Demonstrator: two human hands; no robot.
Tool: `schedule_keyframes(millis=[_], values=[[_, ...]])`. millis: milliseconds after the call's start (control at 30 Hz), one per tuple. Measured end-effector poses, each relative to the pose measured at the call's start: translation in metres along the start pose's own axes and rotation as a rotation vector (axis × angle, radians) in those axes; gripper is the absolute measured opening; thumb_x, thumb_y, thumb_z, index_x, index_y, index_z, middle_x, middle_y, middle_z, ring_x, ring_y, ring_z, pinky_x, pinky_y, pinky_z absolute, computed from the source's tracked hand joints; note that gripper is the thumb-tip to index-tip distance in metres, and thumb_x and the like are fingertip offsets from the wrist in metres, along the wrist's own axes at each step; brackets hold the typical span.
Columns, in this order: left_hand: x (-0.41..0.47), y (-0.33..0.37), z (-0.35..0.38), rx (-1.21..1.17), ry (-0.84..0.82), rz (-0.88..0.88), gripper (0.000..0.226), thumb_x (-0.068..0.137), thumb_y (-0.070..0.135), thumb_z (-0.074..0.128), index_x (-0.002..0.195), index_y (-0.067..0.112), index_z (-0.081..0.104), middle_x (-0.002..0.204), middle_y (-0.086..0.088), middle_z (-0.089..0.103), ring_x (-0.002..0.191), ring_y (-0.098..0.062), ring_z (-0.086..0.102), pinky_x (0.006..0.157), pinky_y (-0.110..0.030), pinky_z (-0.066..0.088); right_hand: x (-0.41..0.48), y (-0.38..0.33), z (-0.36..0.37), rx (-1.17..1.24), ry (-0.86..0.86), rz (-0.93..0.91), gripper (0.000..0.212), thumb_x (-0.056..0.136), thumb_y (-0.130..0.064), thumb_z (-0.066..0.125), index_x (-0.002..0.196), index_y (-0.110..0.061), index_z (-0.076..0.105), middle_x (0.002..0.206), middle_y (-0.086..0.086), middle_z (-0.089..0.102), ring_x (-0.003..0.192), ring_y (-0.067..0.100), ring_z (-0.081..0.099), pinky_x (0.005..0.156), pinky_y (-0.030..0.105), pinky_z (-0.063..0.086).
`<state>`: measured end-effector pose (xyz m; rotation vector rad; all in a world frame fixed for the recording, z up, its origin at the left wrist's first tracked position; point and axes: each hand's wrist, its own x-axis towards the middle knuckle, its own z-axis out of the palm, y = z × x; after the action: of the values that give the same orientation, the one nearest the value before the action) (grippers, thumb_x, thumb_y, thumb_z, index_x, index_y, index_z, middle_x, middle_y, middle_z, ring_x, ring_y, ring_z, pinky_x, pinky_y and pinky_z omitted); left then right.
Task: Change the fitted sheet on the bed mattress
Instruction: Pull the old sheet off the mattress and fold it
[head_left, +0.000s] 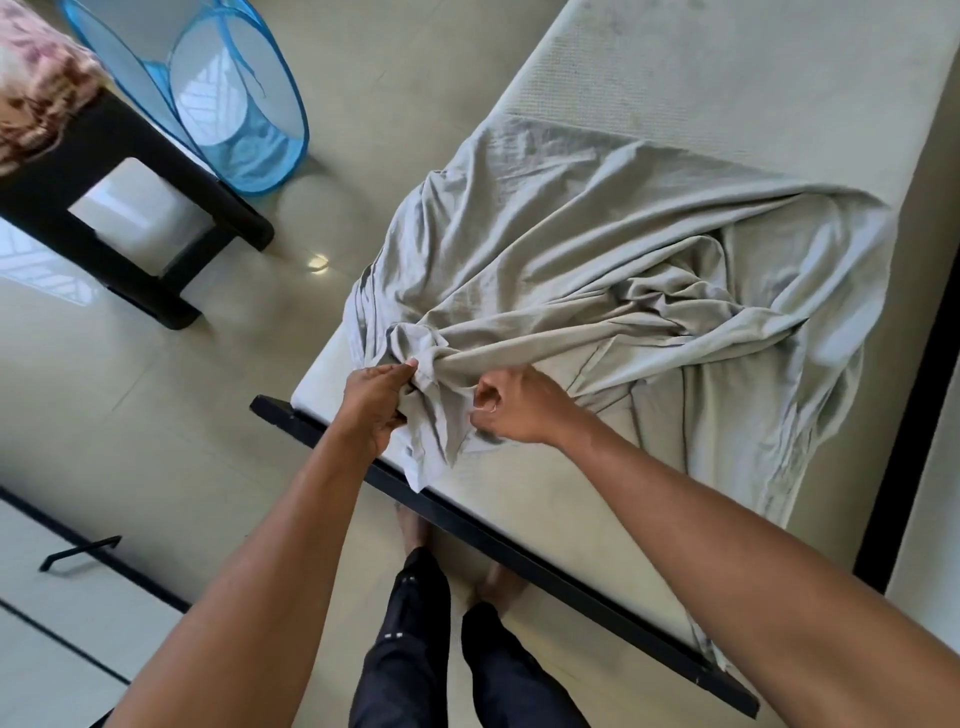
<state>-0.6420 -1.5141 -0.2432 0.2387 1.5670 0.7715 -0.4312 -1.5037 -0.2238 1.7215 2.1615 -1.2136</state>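
Observation:
A pale grey fitted sheet (597, 249) lies crumpled in a heap on the near half of a bare, off-white mattress (727, 78). The mattress rests on a black bed frame (493, 545) whose near rail runs across in front of my legs. My left hand (376, 400) pinches a bunched fold of the sheet near the mattress's near left corner. My right hand (514, 408) is closed on the same bunch just to the right. A flap of the sheet hangs down over the rail between my hands.
A blue mesh pop-up laundry basket (239, 98) lies on its side on the tiled floor at the upper left. A black stool (130, 208) with patterned cloth (36, 88) on it stands beside it. My bare feet stand close to the rail.

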Motion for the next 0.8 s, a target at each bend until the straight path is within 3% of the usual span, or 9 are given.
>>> schedule_keyframes(millis=[167, 233, 333, 433, 567, 700, 800], values=[[0.015, 0.003, -0.015, 0.042, 0.055, 0.047, 0.023, 0.092, 0.025, 0.076, 0.096, 0.002, 0.072, 0.067, -0.01, 0.058, 0.048, -0.018, 0.047, 0.051, -0.027, 0.041, 0.019, -0.007, 0.078, -0.015, -0.043, 0.026, 0.063, 0.075, -0.06, 0.078, 0.119, -0.018, 0.066, 0.122, 0.001, 0.069, 0.115, 0.022, 0.064, 0.095, 0.038, 0.054], [0.022, 0.0, -0.022, 0.042, 0.057, 0.034, 0.023, 0.094, 0.024, 0.074, 0.087, 0.003, 0.071, 0.062, -0.007, 0.06, 0.042, -0.015, 0.047, 0.043, -0.021, 0.039, 0.028, -0.01, 0.103, -0.039, 0.03, 0.035, 0.047, 0.081, -0.053, 0.074, 0.111, -0.019, 0.066, 0.115, 0.005, 0.07, 0.111, 0.026, 0.064, 0.088, 0.037, 0.054], [0.038, -0.004, -0.034, 0.091, 0.047, 0.018, 0.025, 0.095, 0.024, 0.072, 0.086, 0.002, 0.07, 0.061, -0.005, 0.062, 0.041, -0.012, 0.05, 0.039, -0.018, 0.038, 0.046, -0.011, 0.125, 0.123, 0.204, 0.104, 0.015, 0.088, -0.031, 0.071, 0.092, -0.016, 0.07, 0.092, 0.009, 0.075, 0.093, 0.032, 0.071, 0.075, 0.035, 0.055], [0.05, -0.014, -0.054, 0.263, 0.071, 0.064, 0.025, 0.095, 0.025, 0.074, 0.089, 0.001, 0.07, 0.066, -0.008, 0.059, 0.044, -0.013, 0.043, 0.044, -0.023, 0.04, 0.05, -0.009, 0.122, 0.338, 0.293, 0.202, 0.017, 0.087, -0.028, 0.077, 0.094, -0.013, 0.074, 0.087, 0.006, 0.077, 0.083, 0.025, 0.073, 0.077, 0.037, 0.058], [0.043, -0.014, -0.077, 0.307, 0.064, 0.06, 0.017, 0.094, 0.02, 0.075, 0.095, 0.003, 0.073, 0.074, -0.006, 0.065, 0.05, -0.011, 0.056, 0.052, -0.024, 0.049, 0.035, -0.015, 0.095, 0.53, 0.407, 0.269, 0.018, 0.08, -0.029, 0.088, 0.087, -0.017, 0.076, 0.08, -0.007, 0.076, 0.072, 0.004, 0.071, 0.074, 0.026, 0.059], [0.041, 0.007, -0.09, 0.22, 0.129, 0.138, 0.007, 0.089, 0.011, 0.078, 0.09, 0.006, 0.074, 0.071, -0.002, 0.068, 0.055, -0.01, 0.056, 0.055, -0.023, 0.046, 0.031, -0.029, 0.06, 0.777, 0.556, 0.331, 0.019, 0.078, -0.029, 0.089, 0.082, -0.017, 0.074, 0.077, -0.005, 0.076, 0.069, 0.004, 0.068, 0.07, 0.025, 0.056], [0.052, 0.029, -0.095, 0.172, 0.242, 0.263, 0.014, 0.081, 0.012, 0.085, 0.088, 0.007, 0.074, 0.071, -0.006, 0.07, 0.05, -0.008, 0.055, 0.052, -0.022, 0.045, 0.045, -0.046, 0.03, 0.825, 0.738, 0.313, 0.021, 0.079, -0.033, 0.086, 0.081, -0.017, 0.072, 0.074, -0.004, 0.074, 0.068, 0.007, 0.066, 0.071, 0.028, 0.055]])
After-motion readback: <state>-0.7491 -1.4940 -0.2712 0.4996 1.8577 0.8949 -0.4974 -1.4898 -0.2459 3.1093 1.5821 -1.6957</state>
